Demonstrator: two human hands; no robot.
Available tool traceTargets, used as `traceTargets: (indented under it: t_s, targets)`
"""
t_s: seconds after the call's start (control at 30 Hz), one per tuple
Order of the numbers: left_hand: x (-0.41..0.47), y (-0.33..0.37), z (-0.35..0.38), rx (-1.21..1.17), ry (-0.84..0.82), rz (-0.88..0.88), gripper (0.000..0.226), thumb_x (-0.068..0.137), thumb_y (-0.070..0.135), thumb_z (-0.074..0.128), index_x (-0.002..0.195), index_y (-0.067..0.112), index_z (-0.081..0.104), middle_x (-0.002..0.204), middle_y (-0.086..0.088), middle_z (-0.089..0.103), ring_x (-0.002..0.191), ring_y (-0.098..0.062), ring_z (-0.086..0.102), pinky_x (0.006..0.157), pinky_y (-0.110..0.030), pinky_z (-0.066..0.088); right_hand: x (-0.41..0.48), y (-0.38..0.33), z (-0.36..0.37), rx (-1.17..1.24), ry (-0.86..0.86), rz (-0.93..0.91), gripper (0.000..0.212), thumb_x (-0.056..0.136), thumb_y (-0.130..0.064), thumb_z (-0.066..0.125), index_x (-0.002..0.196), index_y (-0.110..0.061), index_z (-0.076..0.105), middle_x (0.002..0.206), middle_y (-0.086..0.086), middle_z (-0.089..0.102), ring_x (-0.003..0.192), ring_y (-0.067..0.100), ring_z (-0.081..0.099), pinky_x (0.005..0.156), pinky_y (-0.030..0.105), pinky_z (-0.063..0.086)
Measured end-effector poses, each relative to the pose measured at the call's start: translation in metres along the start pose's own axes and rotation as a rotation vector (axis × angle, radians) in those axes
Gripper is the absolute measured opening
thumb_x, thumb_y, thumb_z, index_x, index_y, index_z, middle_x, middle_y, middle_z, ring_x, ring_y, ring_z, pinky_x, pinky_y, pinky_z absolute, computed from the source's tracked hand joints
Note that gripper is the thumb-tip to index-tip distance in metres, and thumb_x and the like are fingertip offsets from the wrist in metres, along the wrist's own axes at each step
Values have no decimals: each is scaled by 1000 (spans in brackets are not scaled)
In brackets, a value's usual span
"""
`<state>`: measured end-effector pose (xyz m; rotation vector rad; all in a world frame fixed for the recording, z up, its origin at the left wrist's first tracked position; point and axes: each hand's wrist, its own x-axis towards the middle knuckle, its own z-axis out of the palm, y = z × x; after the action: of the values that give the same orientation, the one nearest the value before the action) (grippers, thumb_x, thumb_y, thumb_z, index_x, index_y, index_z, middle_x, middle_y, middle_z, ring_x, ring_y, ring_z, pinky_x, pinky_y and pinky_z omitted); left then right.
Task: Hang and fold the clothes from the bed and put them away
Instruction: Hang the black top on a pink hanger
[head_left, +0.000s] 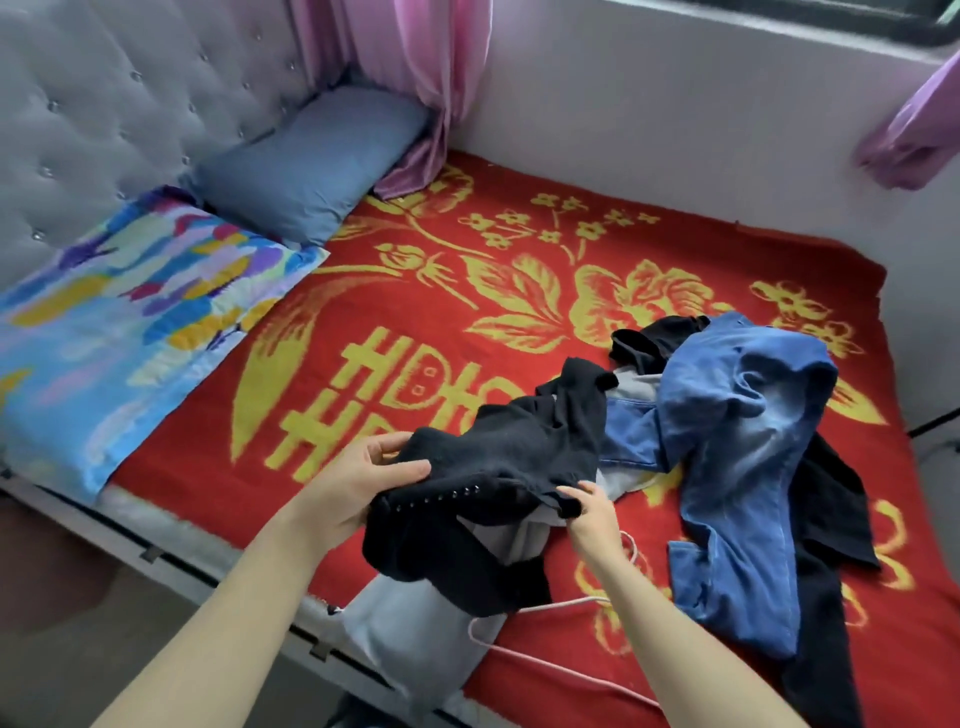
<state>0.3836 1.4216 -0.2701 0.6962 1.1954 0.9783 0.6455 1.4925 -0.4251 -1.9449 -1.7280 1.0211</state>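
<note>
- Two hands work at the lower centre of the frame, both on one black garment (498, 452).
- Left hand (363, 483): the fingers curl under the garment's left end and the thumb lies on top, so it grips the cloth.
- Right hand (592, 514): the thumb and fingertips pinch a dark edge of the same garment.
- Black garment: it is bunched and lifted between the two hands, with one end trailing toward the centre right. A row of small studs shows along its lower fold.
- Grey garment (410, 634): it lies under the black garment at the bottom centre and hangs over the near edge of the bed.
- Pink hanger (576, 601): it lies on the red blanket (467, 291) beside the grey garment, partly covered by cloth.
- Blue jeans (737, 467): they lie crumpled at the right of the frame, just beside the black garment.
- Second dark garment (831, 514): it lies partly under the jeans at the lower right.
- Blue pillow (311, 161) and multicoloured pillow (130, 312): both rest against the grey tufted headboard (104, 104) at the upper left.
- Pink curtain (415, 52): it hangs at the top centre, and its end touches the blanket.
</note>
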Motion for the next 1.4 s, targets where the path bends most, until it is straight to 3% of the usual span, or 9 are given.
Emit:
traceTargets:
  t_s: [0.13,0.2,0.27,0.47,0.63,0.77,1.07,1.2,1.4]
  targets:
    - [18,36,-77,-33,214,91,18,88,-5,54,100,4,64,78,-8,70,61,-13,67,56,-19,54,21,-86,-41,278,126,-66,21,85,12,50,92,5,69,93,16,66,86,14,57,76,29,44]
    - [32,51,-110,27,250,171,19,88,-6,54,95,8,65,82,-12,66,59,-12,66,56,-19,54,23,-136,-62,353,189,-147,32,94,-9,53,62,-8,55,57,-1,51,53,-3,43,52,22,36]
    - [47,56,-138,141,306,239,21,88,-4,57,89,15,66,83,-14,64,61,-16,65,55,-19,53,20,-177,-72,436,241,-213,38,96,-23,51,60,-16,44,45,-15,39,40,-1,34,41,15,27]
    - [95,5,-183,818,607,128,25,91,22,57,115,15,64,122,-12,57,115,-34,47,95,-41,42,6,-217,-25,327,98,-258,25,91,-8,59,68,-19,60,51,-18,52,51,-5,49,52,9,35]
    - [103,-45,-148,890,193,163,40,89,47,56,127,32,55,134,7,48,128,-21,32,103,-43,28,-11,-195,30,283,-9,-119,26,85,0,63,68,-19,68,55,-18,62,57,-11,54,59,5,39]
    - [103,-72,-123,972,-27,188,49,85,50,60,131,35,51,133,11,46,127,-14,35,104,-38,24,-26,-184,34,371,-3,-54,41,85,3,62,62,-31,69,58,-15,65,58,-8,58,58,8,43]
    - [103,-90,-103,961,75,51,37,93,40,51,125,22,56,120,-1,59,107,-19,56,90,-36,45,-49,-178,20,600,116,-18,43,88,2,57,65,-30,75,60,-13,66,60,-4,60,58,10,46]
    - [95,-90,-93,877,42,77,57,84,55,58,132,24,51,123,2,56,114,-18,53,93,-39,45,-51,-181,27,623,95,12,43,89,2,56,63,-28,75,59,-11,66,59,-3,61,55,12,47]
    - [91,-85,-106,983,159,38,22,89,31,56,108,22,63,106,3,60,100,-20,58,77,-30,46,-51,-182,27,601,44,11,36,87,0,59,65,-25,75,64,-7,69,64,3,65,58,15,50]
